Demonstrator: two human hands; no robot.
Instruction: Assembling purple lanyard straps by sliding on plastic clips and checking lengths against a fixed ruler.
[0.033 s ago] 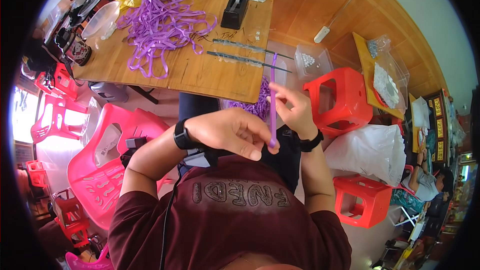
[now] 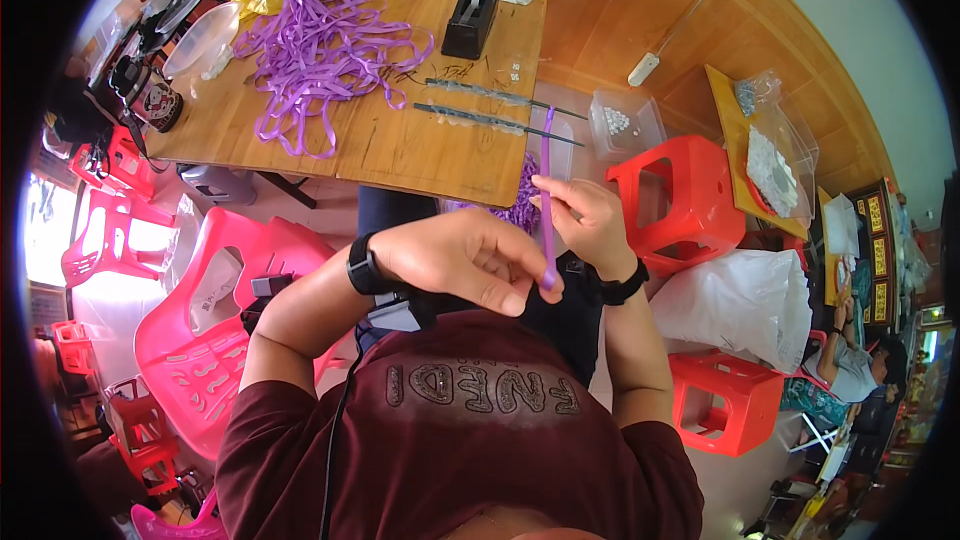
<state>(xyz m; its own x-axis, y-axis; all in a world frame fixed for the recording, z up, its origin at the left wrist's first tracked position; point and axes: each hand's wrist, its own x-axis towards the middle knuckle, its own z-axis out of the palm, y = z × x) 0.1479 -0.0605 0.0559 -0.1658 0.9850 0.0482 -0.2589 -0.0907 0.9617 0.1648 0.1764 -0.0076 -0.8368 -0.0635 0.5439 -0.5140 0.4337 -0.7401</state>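
Seated worker stretches purple ribbon strip [image 2: 547,195] upright, taut | left hand [image 2: 470,258] pinching its lower end | right hand [image 2: 585,225] gripping mid-length | loose ribbon pile [image 2: 320,35] within reach on wooden table [image 2: 420,145]

The person wears a dark maroon short-sleeved shirt with studded lettering across the chest, a black band on each wrist, and dark trousers.
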